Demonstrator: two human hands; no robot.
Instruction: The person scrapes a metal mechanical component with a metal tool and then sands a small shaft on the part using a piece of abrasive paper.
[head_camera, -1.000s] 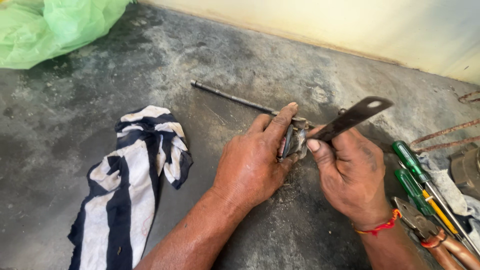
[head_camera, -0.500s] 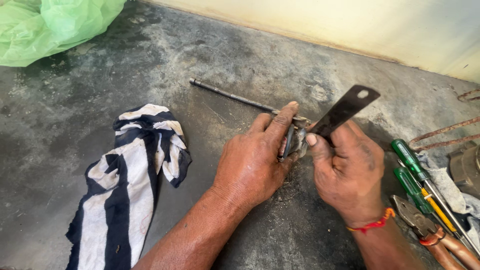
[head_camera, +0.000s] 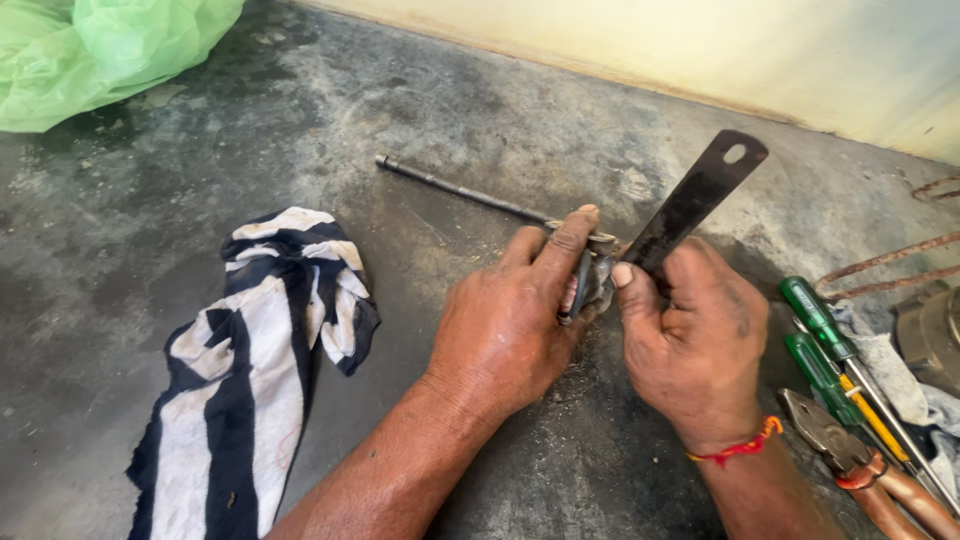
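Here the left hand (head_camera: 510, 320) is clenched on a small metal part (head_camera: 590, 280) just above the concrete floor (head_camera: 480, 110), while the right hand (head_camera: 690, 340) grips a flat metal wrench (head_camera: 695, 200) angled up from that part.

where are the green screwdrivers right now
In the head view, the two green screwdrivers lie on the floor at the right edge, just right of the right hand and above the pliers.
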